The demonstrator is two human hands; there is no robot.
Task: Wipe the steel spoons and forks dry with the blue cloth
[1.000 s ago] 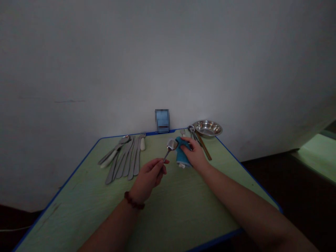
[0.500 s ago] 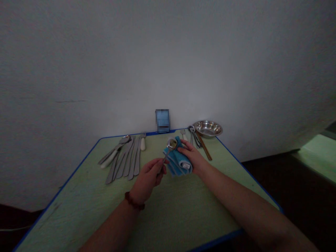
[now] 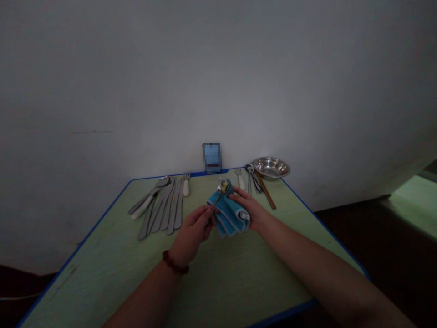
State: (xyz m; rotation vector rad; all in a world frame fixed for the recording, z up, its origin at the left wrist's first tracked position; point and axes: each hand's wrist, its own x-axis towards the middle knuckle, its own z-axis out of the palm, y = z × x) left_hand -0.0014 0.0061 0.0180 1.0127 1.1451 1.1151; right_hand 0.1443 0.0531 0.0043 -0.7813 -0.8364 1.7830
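Observation:
My left hand (image 3: 197,224) is closed around the handle of a metal spoon (image 3: 222,187), whose bowl points up and away from me. A blue cloth (image 3: 228,213) with pale edges hangs in folds from my right hand (image 3: 248,207), which grips it with thumb and fingers. Part of the cloth lies right behind and beside the spoon's bowl; I cannot tell whether they touch. Both hands are above the middle of the table (image 3: 218,282).
Several metal knives (image 3: 165,207) lie at the left, with spoons behind them and a white-handled fork (image 3: 186,184). At the right are a small white-handled fork (image 3: 239,178), more spoons, wooden chopsticks (image 3: 266,191) and a steel bowl (image 3: 271,167). A blurred screen (image 3: 212,158) leans against the wall.
My right hand has shifted slightly, lowering its fingers, and the cloth's folds now spread further left and down. The spoon in my left hand has stayed almost in place.

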